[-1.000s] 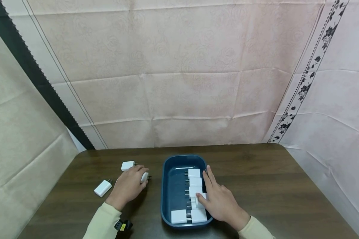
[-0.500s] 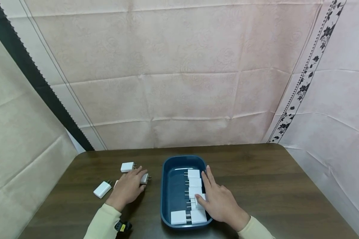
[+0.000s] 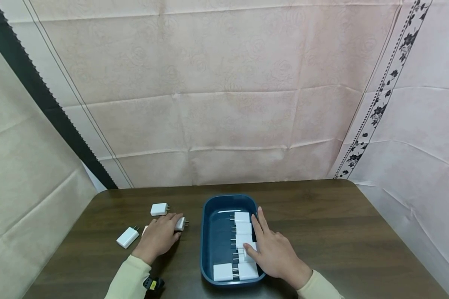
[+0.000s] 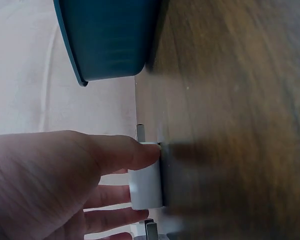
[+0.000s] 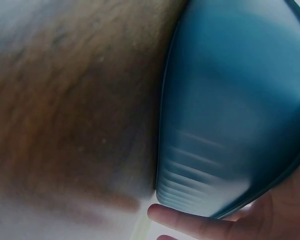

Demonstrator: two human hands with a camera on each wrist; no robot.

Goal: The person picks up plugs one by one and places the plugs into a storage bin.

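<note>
On the table, my left hand [image 3: 159,236] pinches a white plug-in charger [image 3: 180,224]; its prongs point right. In the left wrist view the thumb presses one side of that charger [image 4: 146,182], with the fingers behind it. Another white charger [image 3: 159,209] lies just beyond the hand, and one [image 3: 127,237] lies to its left. A third, mostly hidden, peeks out beside the hand. My right hand [image 3: 278,255] rests at the right rim of a blue tray [image 3: 203,232], fingers straight, thumb reaching inside over the chargers. Several white chargers [image 3: 243,228] line the tray's right side.
One charger [image 3: 223,272] sits at the tray's near left corner, prongs facing right. The brown wooden table [image 3: 321,232] ends at a pale cloth backdrop [image 3: 239,124]. Cloth also hangs at both sides.
My left hand has shifted slightly left and nearer, still at the same charger, baring part of a charger beside it. My right hand and the tray look nearly unchanged.
</note>
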